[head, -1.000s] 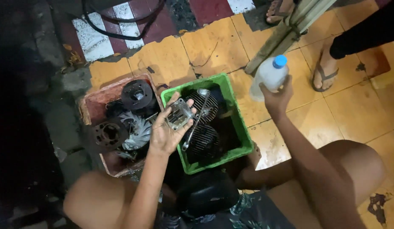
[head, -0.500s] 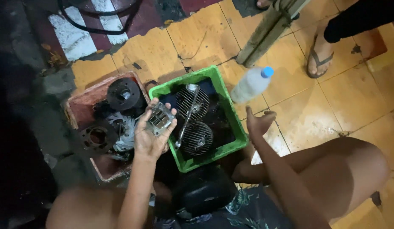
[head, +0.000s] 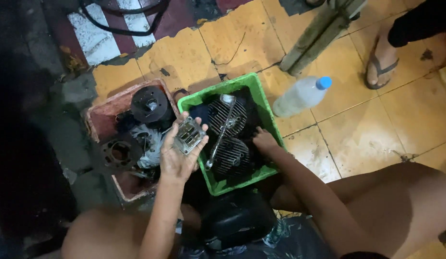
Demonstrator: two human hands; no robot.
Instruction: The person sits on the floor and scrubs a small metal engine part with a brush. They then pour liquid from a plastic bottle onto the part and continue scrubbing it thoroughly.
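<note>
My left hand holds a small square metal engine part with slotted openings, palm up, over the gap between two tubs. My right hand reaches into the green plastic tub, fingers down among the dark oily parts; whether it grips anything is hidden. In that tub lie two round finned metal cylinder heads with a spanner laid across them. A clear plastic bottle with a blue cap lies on the yellow tiles to the right of the green tub.
A reddish tub on the left holds a black round engine part and other greasy pieces. Another person's sandalled foot stands at upper right beside a slanted wooden post. A black hose loops at the top. My bare knees frame the bottom.
My right hand let go of the bottle, which now lies on the tiles, and moved down into the green tub. My left hand kept the square part.
</note>
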